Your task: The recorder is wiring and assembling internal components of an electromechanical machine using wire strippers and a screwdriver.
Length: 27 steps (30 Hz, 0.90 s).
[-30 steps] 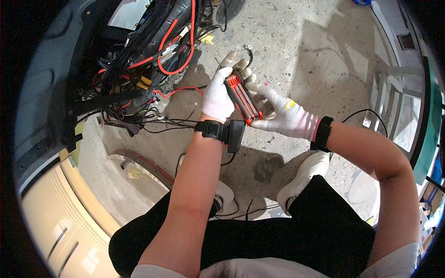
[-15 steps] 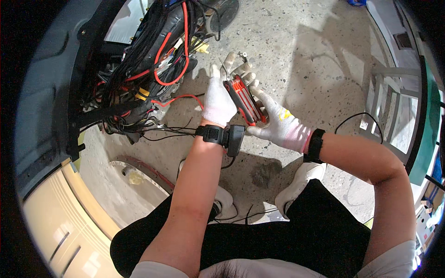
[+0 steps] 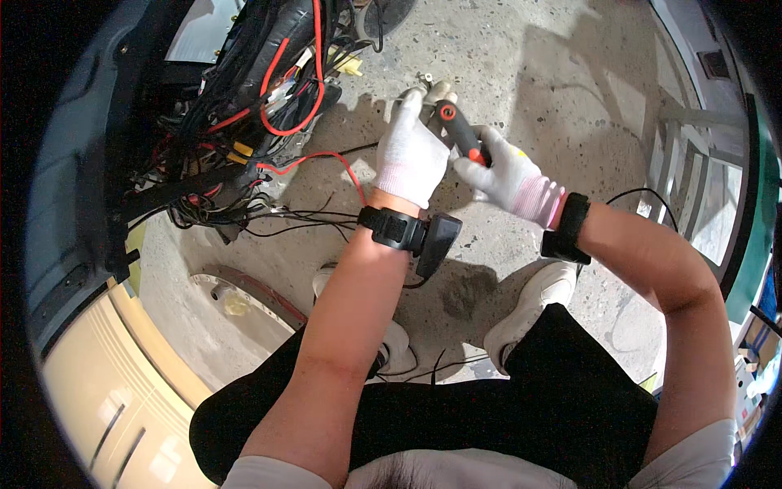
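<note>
Both my hands wear white gloves with pink cuffs and meet in front of me, above the floor. My right hand (image 3: pixel 511 175) is closed around the lower end of a folding hex key set (image 3: pixel 461 132), which has a black body with red ends and is now seen edge-on. My left hand (image 3: pixel 414 147) is against the upper end of the set, its thumb and fingers bent together. At its fingertips a small metal piece (image 3: pixel 426 79) sticks out, its kind too small to tell. The fingers behind the tool are partly hidden.
At left a dark panel frame (image 3: pixel 90 179) carries a thick bundle of black cables (image 3: pixel 244 90) with a loose red cable (image 3: pixel 318 61). A cream panel (image 3: pixel 114 391) lies lower left. A grey metal frame (image 3: pixel 680 179) stands right, on the speckled floor (image 3: pixel 562 106).
The hex key set has turned from its broad side, red and black, to edge-on. My left hand has shifted right, and my right hand has moved up and slightly right.
</note>
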Tool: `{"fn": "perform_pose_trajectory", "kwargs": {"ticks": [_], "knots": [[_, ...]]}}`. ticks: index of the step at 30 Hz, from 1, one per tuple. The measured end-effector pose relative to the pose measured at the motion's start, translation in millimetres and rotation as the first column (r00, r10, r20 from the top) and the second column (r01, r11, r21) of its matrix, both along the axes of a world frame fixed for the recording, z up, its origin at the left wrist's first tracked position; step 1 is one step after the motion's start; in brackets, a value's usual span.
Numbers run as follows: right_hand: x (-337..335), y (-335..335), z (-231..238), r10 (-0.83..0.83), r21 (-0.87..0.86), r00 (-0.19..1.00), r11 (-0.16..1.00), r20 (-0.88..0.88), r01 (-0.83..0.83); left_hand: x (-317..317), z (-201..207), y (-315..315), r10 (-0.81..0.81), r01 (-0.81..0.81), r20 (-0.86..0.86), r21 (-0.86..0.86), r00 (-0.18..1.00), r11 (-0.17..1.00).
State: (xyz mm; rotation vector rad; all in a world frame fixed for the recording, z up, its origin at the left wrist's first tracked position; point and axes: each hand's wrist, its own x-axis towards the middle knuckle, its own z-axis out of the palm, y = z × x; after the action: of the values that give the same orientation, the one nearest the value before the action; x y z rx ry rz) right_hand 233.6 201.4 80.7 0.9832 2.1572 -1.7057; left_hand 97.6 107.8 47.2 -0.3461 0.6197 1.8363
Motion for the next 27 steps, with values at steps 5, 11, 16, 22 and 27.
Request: {"fn": "perform_pose_trajectory", "kwargs": {"ticks": [5,11,16,22,27], "knots": [[0.7,19.9,-4.5,-0.233,-0.499,0.972,0.839,0.03,0.217,2.8,-9.9,3.1,-0.027,-0.075,-0.274,-0.356,0.961,0.932],[2.9,34.2,-19.8,-0.339,-0.752,0.939,0.604,0.055,0.262,8.5,4.4,3.6,-0.224,-0.099,-0.551,-0.496,0.804,0.863],[1.2,48.0,-25.4,-0.366,-0.88,0.915,0.361,0.17,0.308,10.3,7.1,7.4,-0.261,-0.075,-0.706,-0.406,0.658,0.911],[0.0,51.1,-26.8,-0.285,-0.924,0.947,0.301,0.148,0.235,10.3,2.2,6.9,-0.192,-0.025,-0.653,-0.308,0.733,0.951],[-2.2,46.6,-27.2,-0.165,-0.923,0.985,0.367,0.056,0.114,8.1,-5.4,-1.0,-0.352,0.289,-0.223,-0.272,0.909,0.918]]}}
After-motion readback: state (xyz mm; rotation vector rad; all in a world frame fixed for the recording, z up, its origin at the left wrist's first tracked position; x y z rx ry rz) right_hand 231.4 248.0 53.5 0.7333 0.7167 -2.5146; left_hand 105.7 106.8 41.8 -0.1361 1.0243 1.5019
